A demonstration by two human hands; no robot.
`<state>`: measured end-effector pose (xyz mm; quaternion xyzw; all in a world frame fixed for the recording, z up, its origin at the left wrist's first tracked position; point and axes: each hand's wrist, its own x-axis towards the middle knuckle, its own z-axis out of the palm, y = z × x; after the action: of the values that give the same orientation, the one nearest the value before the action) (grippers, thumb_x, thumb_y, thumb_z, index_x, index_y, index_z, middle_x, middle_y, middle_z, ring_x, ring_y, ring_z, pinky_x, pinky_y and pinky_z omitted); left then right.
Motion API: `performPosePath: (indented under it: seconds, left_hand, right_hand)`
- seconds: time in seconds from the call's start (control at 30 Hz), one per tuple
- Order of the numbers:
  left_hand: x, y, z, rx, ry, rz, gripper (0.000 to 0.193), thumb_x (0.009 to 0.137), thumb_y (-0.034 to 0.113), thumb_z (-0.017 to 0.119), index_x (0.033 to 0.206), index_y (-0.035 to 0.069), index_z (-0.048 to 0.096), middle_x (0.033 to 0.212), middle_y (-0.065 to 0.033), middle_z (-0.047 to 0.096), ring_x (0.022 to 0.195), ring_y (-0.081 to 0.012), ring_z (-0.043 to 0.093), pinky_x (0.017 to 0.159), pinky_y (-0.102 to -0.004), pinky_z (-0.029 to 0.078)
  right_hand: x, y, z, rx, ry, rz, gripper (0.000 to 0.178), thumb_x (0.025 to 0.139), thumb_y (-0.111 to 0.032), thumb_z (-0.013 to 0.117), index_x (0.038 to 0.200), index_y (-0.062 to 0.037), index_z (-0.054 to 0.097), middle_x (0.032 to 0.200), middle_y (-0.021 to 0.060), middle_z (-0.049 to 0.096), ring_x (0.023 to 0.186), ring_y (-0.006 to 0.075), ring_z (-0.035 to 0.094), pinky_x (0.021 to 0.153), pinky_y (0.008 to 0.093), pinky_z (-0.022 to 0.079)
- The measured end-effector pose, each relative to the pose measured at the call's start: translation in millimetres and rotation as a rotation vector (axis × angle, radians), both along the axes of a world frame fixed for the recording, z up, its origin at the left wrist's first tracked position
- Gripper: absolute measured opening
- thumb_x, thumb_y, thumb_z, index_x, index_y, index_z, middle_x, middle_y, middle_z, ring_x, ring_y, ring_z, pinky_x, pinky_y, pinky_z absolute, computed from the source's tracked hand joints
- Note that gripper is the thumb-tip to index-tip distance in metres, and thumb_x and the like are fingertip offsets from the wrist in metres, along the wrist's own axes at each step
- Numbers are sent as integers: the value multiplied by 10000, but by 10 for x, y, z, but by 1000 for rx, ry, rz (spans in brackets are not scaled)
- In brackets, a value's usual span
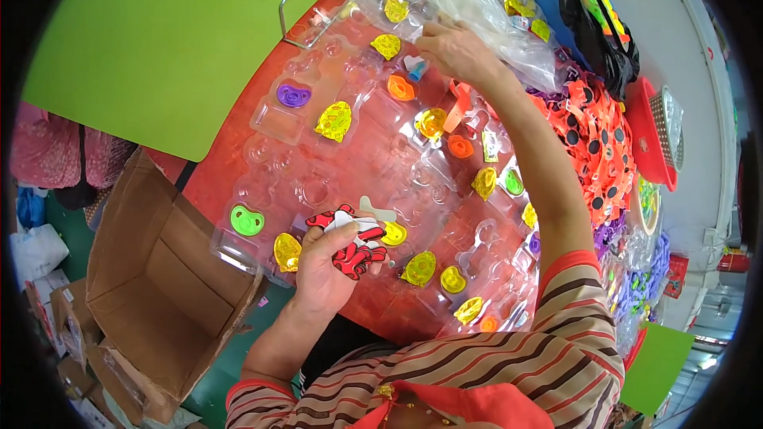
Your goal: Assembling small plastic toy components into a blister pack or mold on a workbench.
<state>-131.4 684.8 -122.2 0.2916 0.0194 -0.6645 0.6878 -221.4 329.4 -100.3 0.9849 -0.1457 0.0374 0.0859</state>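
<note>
My left hand [327, 270] is closed around a bunch of flat red, black and white cut-out pieces [355, 253], held low over the near side of the red table. Farther off, my right hand [459, 52] reaches over the clear plastic trays [373, 111], its fingers curled down; what they pinch, if anything, is hidden. A small blue and white piece [415, 68] lies just below those fingers. Around the hands, the tray hollows hold yellow patterned pieces [333, 121], an orange pacifier-shaped piece [400, 87], a purple one [294, 95] and a green one [247, 221].
An open cardboard box [171, 278] stands left of the table. Heaped at the right are red straps with black dots [592, 143], beside a red basket [648, 131] and a blue tub [556, 12]. Clear plastic bags [509, 40] cover the far edge; a green board [159, 40] borders the left.
</note>
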Motion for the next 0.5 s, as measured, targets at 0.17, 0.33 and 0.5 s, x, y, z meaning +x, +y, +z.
performPosePath:
  seconds: [0.17, 0.33, 0.5]
  left_hand:
    - [-16, -11, 7, -63, 49, -21, 215, 873, 102, 549, 1018, -46, 606, 901, -168, 653, 685, -265, 636, 520, -345, 511]
    - [-24, 11, 1, 1, -12, -7, 239, 874, 150, 524, 1005, -37, 594, 853, -172, 623, 652, -301, 605, 490, -357, 483]
    - [-13, 39, -27, -27, 39, -15, 225, 875, 127, 538, 1010, -40, 602, 875, -168, 636, 681, -280, 619, 510, -356, 495]
  right_hand:
    - [58, 109, 46, -139, 107, -12, 115, 844, -165, 559, 924, -132, 635, 953, 82, 607, 956, 252, 611, 859, 373, 428]
    - [-70, 200, 8, 57, -213, -175, 190, 819, -244, 624, 885, -70, 586, 918, 108, 606, 879, 300, 600, 816, 398, 443]
    - [-88, 410, 53, 109, -101, -192, 182, 819, -233, 617, 831, -56, 579, 820, 102, 614, 808, 296, 613, 781, 419, 438]
